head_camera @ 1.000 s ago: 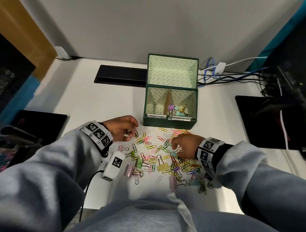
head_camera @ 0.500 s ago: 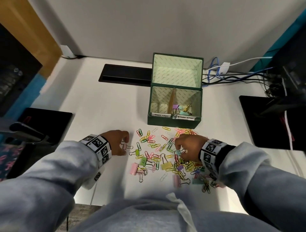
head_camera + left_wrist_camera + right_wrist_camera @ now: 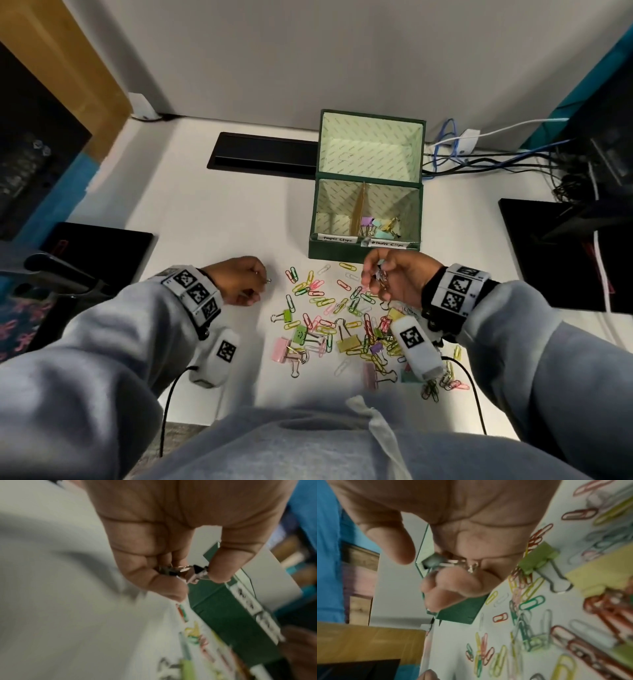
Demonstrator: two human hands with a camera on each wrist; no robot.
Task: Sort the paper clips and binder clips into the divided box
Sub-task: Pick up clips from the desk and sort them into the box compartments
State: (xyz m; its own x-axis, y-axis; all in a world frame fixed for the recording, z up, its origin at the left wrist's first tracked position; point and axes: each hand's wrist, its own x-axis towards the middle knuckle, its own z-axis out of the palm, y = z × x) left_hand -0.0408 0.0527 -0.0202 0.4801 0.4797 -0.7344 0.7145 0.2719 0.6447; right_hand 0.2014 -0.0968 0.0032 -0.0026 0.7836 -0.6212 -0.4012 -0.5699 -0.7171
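A white surface [image 3: 212,212] meets a grey wall, with black pads at both edges and cables far right. The left hand [image 3: 239,281] pinches one small binder clip [image 3: 185,573]. One green divided box [image 3: 366,251] stands open; several binder clips lie in its right compartment. The right hand [image 3: 394,277] grips a cluster of clips above dozens of scattered paper clips [image 3: 322,301].

Matt green box [image 3: 363,251] lined with patterned paper; glossy coated-wire paper clips [image 3: 317,301]; smooth white table [image 3: 212,219].
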